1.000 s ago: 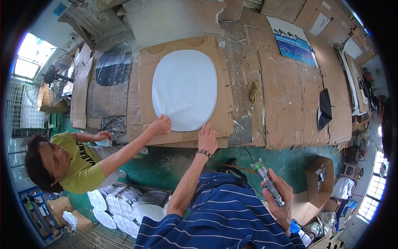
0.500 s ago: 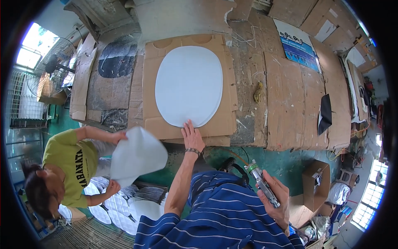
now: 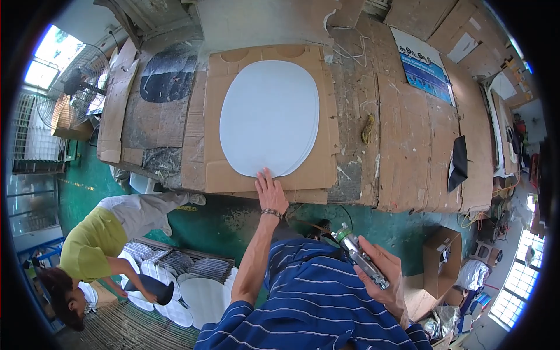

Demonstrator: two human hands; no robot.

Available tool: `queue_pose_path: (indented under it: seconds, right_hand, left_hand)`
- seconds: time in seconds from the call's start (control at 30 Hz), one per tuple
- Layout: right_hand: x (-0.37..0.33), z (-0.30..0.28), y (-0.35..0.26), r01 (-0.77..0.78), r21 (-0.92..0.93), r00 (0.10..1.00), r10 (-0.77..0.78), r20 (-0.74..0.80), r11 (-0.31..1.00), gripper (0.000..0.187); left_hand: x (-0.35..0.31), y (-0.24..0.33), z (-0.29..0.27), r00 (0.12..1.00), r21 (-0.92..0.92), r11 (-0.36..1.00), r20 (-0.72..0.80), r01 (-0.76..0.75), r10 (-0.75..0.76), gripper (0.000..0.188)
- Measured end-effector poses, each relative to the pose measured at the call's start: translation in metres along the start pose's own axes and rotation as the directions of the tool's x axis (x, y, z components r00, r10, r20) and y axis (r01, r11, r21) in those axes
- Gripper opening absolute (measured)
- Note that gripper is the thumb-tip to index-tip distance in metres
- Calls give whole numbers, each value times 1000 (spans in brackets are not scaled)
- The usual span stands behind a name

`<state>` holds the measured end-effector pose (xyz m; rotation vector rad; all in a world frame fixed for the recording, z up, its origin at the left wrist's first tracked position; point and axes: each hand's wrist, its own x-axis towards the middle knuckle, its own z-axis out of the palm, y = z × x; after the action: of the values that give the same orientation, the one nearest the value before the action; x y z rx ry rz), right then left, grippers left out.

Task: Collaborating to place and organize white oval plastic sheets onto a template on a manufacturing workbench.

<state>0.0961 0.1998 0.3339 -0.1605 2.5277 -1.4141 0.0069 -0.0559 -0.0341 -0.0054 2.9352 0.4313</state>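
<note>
A stack of white oval sheets (image 3: 269,116) lies on a flat cardboard piece (image 3: 328,128) in the middle of the worktable, the layered edges showing at its right side. My left hand (image 3: 270,195), with a bracelet on its wrist, rests its stretched fingertips on the stack's near edge. In my right hand (image 3: 380,274) is a metal spray gun (image 3: 360,256) with a green part at its front end. I hold it low, in front of my body to the right, away from the sheets.
At lower left a co-worker (image 3: 96,233) bends over a wire rack (image 3: 111,329) with white oval pieces (image 3: 201,294), a dark piece (image 3: 153,290) in hand. A black scrap (image 3: 458,163) lies on the table's right part. An open carton (image 3: 441,262) stands on the floor.
The co-worker has moved from beside the table to bending over the rack, and the white sheet has left their hands. My spray gun has shifted slightly left; my left hand stays at the stack's edge.
</note>
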Motion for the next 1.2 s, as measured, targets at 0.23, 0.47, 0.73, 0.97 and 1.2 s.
queue_pose_path:
  seconds: [0.23,0.47,0.73,0.97,1.2]
  right_hand:
    - [7,-8,7,37,-79,974,-54,-220,996,58]
    - [-14,-14,-4,-86,-53,996,88,28,995,57]
    - [9,-2,3,101,-56,987,-108,-120,993,72]
    - [-16,-15,14,-27,-71,977,11,-215,997,56]
    - [-26,-12,0,-118,2,993,118,11,993,55]
  left_hand:
    - [-7,-3,-14,1000,-113,993,-1,20,-21,25]
    - [-61,-19,-19,980,-264,954,-169,-144,102,23]
    - [-121,-56,22,995,-305,947,68,96,-79,11]
    - [-143,-80,43,945,-191,945,248,264,-214,8]
    - [-144,-87,51,921,-162,942,314,293,-233,8]
